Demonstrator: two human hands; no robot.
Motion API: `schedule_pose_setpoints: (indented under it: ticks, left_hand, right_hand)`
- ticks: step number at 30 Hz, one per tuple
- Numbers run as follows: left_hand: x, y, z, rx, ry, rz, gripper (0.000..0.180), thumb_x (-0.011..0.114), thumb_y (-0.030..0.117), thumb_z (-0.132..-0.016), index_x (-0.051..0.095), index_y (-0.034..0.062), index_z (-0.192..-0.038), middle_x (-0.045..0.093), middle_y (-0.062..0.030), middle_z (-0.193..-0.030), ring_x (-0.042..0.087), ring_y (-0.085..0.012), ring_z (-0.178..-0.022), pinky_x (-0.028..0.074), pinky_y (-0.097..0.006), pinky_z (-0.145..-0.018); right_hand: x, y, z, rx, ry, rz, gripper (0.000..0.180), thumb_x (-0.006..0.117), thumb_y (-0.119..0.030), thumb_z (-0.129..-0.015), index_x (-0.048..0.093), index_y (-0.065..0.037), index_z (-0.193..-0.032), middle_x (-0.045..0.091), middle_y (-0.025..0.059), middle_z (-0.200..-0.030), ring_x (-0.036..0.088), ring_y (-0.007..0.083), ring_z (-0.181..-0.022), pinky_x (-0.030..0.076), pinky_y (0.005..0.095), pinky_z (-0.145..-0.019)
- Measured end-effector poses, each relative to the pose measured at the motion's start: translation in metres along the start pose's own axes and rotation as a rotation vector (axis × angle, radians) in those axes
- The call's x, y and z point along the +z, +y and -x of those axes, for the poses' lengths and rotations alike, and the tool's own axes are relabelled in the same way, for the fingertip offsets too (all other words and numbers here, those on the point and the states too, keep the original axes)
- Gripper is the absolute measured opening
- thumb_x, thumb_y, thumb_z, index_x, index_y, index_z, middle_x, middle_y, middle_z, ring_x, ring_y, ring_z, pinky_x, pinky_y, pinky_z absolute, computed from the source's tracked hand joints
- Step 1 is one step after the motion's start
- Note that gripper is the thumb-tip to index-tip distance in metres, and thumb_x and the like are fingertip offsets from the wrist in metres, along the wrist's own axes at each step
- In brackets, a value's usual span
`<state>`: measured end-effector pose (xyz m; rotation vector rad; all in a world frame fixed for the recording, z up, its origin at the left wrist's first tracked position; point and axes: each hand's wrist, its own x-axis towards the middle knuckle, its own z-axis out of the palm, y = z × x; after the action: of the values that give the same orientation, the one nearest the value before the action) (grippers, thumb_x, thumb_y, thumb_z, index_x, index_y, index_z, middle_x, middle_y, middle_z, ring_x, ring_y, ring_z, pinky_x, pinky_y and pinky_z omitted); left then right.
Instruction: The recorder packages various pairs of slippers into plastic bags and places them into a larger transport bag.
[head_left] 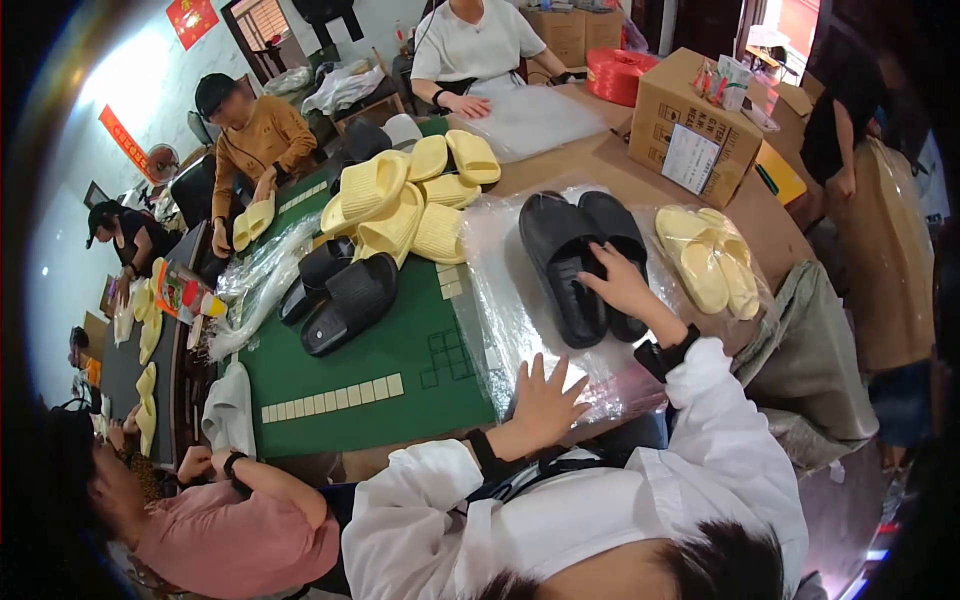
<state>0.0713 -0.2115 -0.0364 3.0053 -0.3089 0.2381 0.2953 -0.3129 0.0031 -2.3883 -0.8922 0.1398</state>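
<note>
A pair of black slippers (566,262) lies side by side on a stack of clear plastic bags (488,290) before me. My right hand (625,285) is over the pair from the right, thumb on the left slipper's footbed and fingers at the inner edges, gripping there; some fingertips are hidden. On the bags' near edge, my left hand (543,405) lies flat with its fingers spread and nothing in it. Right of the black pair, yellow slippers (708,260) sit inside a clear bag.
Yellow slippers (385,200) pile up left of the bags, with loose black slippers (350,300) nearer on the green tabletop (320,370). A cardboard box (690,125) and red twine roll (615,75) stand at the back. Co-workers sit around; one in pink (235,530) is close on my left.
</note>
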Motion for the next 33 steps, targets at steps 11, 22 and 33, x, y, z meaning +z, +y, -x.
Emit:
schedule_pose_setpoints:
  ticks: [11, 22, 33]
  left_hand:
    - [-0.003, -0.045, -0.034, -0.098, -0.023, 0.027, 0.065, 0.054, 0.03, -0.077, 0.034, 0.0045, -0.133, 0.035, -0.0173, -0.136, 0.03, -0.0325, -0.127, 0.015, -0.055, -0.102]
    - [0.011, -0.088, -0.054, -0.237, 0.196, 0.219, 0.056, 0.048, -0.005, -0.072, 0.041, 0.0049, -0.127, 0.053, -0.0179, -0.118, 0.05, -0.0363, -0.108, 0.04, -0.041, -0.09]
    - [-0.018, -0.063, -0.053, -0.319, 0.456, 0.574, 0.037, 0.042, 0.017, -0.092, 0.045, 0.0124, -0.128, 0.043, -0.014, -0.132, 0.032, -0.0368, -0.125, 0.024, -0.053, -0.1]
  right_hand:
    - [-0.118, 0.005, 0.126, -0.123, -0.726, -0.79, 0.049, 0.066, -0.015, -0.077, 0.049, 0.004, -0.119, 0.049, 0.0129, -0.124, 0.043, 0.0198, -0.114, 0.031, 0.0321, -0.098]
    - [-0.094, 0.004, 0.138, -0.368, -0.918, -0.652, 0.047, 0.062, -0.021, -0.084, 0.047, 0.002, -0.122, 0.048, 0.0158, -0.124, 0.044, 0.0194, -0.112, 0.034, 0.0303, -0.093]
    - [-0.064, -0.007, 0.14, -0.253, -0.208, -0.188, 0.03, 0.061, -0.023, -0.081, 0.059, 0.0, -0.101, 0.056, 0.0182, -0.098, 0.053, 0.0334, -0.093, 0.043, 0.0368, -0.081]
